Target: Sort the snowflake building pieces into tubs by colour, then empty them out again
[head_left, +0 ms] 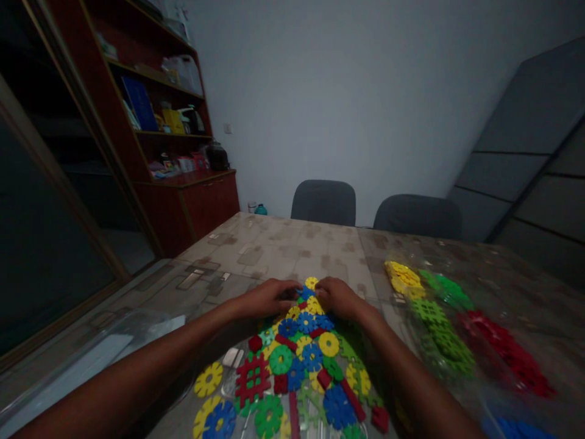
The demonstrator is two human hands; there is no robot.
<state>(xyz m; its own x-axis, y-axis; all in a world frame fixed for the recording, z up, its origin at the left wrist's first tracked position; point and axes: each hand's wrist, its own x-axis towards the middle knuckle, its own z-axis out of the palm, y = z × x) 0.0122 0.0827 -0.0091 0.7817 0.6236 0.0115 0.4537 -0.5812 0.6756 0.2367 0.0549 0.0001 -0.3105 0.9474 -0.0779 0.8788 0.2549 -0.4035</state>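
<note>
A pile of flat plastic interlocking pieces, with notched discs, bars and grids in several colours, narrows toward its far end between my hands. My left hand [278, 297] lies at the left of that end, thumb and fingers apart, fingertips near a blue disc [307, 294]. Opposite it, my right hand [340, 297] has its fingers curled in beside a small yellow disc [312, 283]; whatever is under them is hidden. Closer to me are a green disc [269, 417], a red grid piece [253, 379] and a yellow disc [209, 379].
Clear plastic containers on the right of the table [292, 244] hold yellow pieces [404, 279], green pieces [442, 335], red pieces [507, 352] and blue pieces [516, 428]. A clear plastic container [150, 323] lies at left. Two grey chairs [323, 200] stand behind the table.
</note>
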